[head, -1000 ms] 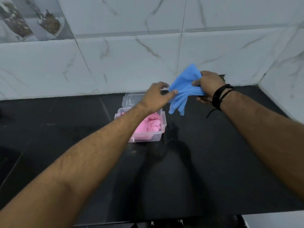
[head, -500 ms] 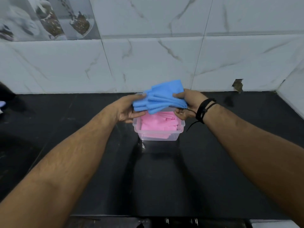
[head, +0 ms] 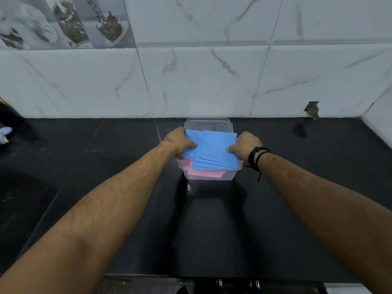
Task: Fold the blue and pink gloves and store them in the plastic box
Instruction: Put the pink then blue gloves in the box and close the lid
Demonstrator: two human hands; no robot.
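Observation:
The folded blue gloves (head: 212,150) lie flat across the top of the clear plastic box (head: 209,177) on the black counter. My left hand (head: 179,141) grips their left edge and my right hand (head: 246,145) grips their right edge. Pink gloves (head: 209,173) show through the box's front wall, under the blue ones. The box's clear lid (head: 206,124) lies just behind it, partly hidden by the blue gloves.
A marble-tiled wall (head: 212,81) rises right behind the box, and a side wall (head: 379,122) closes the right end. The black counter (head: 95,166) stretches left and toward me. Small pale objects (head: 5,133) sit at the far left edge.
The blue gloves went from hanging in my right hand beside the box to folded and held by both hands, then lowered flat onto the box over the pink gloves.

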